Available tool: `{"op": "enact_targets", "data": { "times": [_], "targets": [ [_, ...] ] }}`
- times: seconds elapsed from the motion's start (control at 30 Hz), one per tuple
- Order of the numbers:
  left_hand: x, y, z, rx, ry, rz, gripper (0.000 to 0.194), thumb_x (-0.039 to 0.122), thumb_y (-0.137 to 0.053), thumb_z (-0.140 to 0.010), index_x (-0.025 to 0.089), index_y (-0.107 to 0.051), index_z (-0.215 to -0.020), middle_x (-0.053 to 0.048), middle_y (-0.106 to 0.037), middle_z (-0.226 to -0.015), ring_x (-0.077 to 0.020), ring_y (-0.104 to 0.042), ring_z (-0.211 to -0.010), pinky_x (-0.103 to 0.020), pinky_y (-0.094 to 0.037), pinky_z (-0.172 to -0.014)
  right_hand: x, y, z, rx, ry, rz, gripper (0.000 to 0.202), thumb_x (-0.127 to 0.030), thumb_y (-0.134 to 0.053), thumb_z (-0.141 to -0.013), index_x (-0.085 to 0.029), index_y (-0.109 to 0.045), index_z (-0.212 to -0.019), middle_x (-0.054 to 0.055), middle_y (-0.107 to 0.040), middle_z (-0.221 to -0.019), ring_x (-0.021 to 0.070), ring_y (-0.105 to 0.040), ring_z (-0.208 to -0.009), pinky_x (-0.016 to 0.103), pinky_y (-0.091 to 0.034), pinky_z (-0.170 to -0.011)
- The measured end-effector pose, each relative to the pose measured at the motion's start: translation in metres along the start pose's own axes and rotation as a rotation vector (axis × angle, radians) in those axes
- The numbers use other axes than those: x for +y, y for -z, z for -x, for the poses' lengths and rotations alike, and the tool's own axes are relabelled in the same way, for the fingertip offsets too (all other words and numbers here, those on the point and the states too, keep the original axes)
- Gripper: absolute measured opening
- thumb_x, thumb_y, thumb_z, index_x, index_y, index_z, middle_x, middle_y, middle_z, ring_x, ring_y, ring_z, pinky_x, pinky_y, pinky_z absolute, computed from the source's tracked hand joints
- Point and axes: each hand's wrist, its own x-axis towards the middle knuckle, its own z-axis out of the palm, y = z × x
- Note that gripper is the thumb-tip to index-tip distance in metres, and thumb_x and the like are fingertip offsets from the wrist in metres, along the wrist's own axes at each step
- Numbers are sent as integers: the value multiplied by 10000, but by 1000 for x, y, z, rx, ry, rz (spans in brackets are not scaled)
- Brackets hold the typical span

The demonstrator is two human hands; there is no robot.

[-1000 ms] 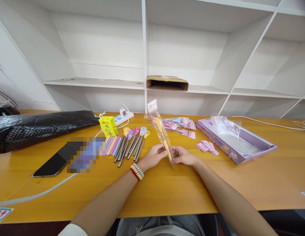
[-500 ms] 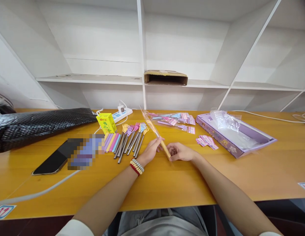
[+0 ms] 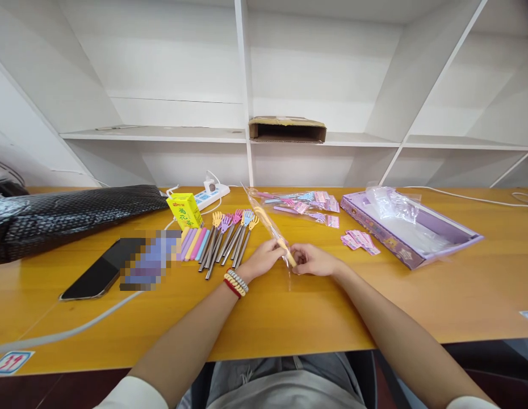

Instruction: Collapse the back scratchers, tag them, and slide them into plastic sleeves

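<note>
A yellow-handled stick in a clear plastic sleeve [image 3: 268, 222] slants between my hands above the table. My left hand [image 3: 266, 258] pinches the sleeve around the stick's middle. My right hand [image 3: 311, 261] has its fingers curled at the stick's lower end. Left of my hands lie several metal rods with coloured claw-shaped heads [image 3: 225, 241], beside a row of pastel handles [image 3: 195, 244]. Behind my hands are several bagged sticks with pink cards [image 3: 306, 204]. Loose pink cards [image 3: 360, 241] lie to the right.
A purple box [image 3: 411, 227] holding clear bags stands at the right. At the left are a yellow carton [image 3: 184, 210], a power strip [image 3: 210, 196], a black phone [image 3: 103, 270], a black padded bag [image 3: 76, 218] and a white cable [image 3: 97, 322]. A cardboard box [image 3: 287, 130] sits on the shelf.
My left hand has shifted slightly along the stick towards its lower end. The sleeve's loose plastic now hangs below the stick's lower end. The camera view has shifted slightly.
</note>
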Motion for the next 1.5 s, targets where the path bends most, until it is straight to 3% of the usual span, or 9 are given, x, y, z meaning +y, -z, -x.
{"op": "enact_targets", "data": {
  "times": [0.13, 0.33, 0.43, 0.53, 0.73, 0.87, 1.1, 1.27, 1.5],
  "targets": [
    [3, -3, 1, 40, 31, 37, 224, 325, -524, -739, 146, -566, -866, -1, -566, -809, -146, -523, -786, -275, -399, -743, -3, 1, 1, -2, -12, -13, 343, -191, -646, -623, -159, -532, -944, -63, -474, -598, 69, -422, -505, 195, -334, -486],
    [2, 0, -3, 256, 114, 264, 241, 268, -554, -699, 151, -513, -906, 34, -522, -634, -104, -495, -588, -233, -385, -579, -2, 1, 2, -46, -44, -8, 491, -162, -643, -594, -178, -514, -1068, -68, -467, -613, 65, -416, -510, 182, -323, -482],
    [0, 5, -7, 397, 111, 306, 228, 228, -582, -667, 158, -501, -868, 34, -527, -623, -99, -498, -562, -219, -373, -545, -3, 3, 3, -90, -45, 12, 458, -113, -592, -576, -182, -536, -1025, -77, -425, -595, 57, -376, -500, 175, -299, -471],
    [0, 10, -8, 457, 76, 323, 238, 213, -612, -645, 163, -501, -850, 37, -535, -633, -95, -503, -558, -213, -374, -538, -5, 5, 5, -157, -39, 3, 372, -108, -539, -578, -175, -561, -944, -71, -407, -599, 55, -345, -503, 176, -279, -464],
    [2, 17, -8, 467, -26, 427, 305, 255, -658, -634, 164, -517, -888, 29, -564, -691, -92, -519, -572, -215, -392, -553, -8, 5, 5, -123, -64, 68, 359, -107, -508, -544, -178, -562, -892, -57, -471, -672, 69, -384, -552, 178, -296, -491],
    [5, 21, -6, 454, -86, 470, 305, 259, -664, -645, 155, -537, -901, 33, -555, -679, -85, -509, -567, -212, -399, -555, -6, 2, 4, -61, -145, 154, 226, -143, -443, -610, -162, -572, -795, -37, -490, -606, 81, -408, -511, 193, -294, -472],
    [15, 22, 0, 449, -150, 600, 378, 219, -679, -644, 164, -554, -995, 29, -553, -744, -73, -509, -616, -183, -419, -542, -7, 7, 3, 249, -210, 587, 141, -192, -466, -691, -169, -603, -715, 33, -587, -661, 135, -506, -625, 231, -293, -547],
    [12, 23, 0, 352, -128, 655, 329, 283, -673, -679, 144, -585, -964, -4, -576, -781, -104, -545, -651, -213, -455, -542, -4, 10, 3, 384, -277, 768, 162, -237, -449, -751, -174, -598, -740, 77, -615, -750, 158, -515, -660, 251, -277, -557],
    [7, 14, 0, 169, -56, 593, 330, 287, -687, -683, 152, -571, -961, -36, -623, -830, -146, -602, -733, -257, -485, -629, -5, 4, 0, 483, -117, 548, 208, -166, -448, -696, -195, -575, -859, -9, -572, -632, 114, -476, -572, 213, -306, -553]
  ]
}}
